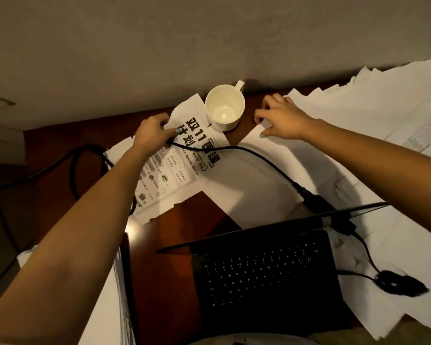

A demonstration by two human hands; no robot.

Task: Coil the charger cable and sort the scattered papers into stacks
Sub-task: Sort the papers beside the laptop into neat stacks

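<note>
Gripping the black cable over a printed sheet left of the mug, the left hand curls tight while the right hand pinches a blank sheet at its far corner.

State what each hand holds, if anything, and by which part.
Left hand grips the black charger cable partway along its length. Right hand pinches a blank white sheet at its far corner.

printed flyer: "双11", "计划", "300" | laptop keys: too small to read
</note>
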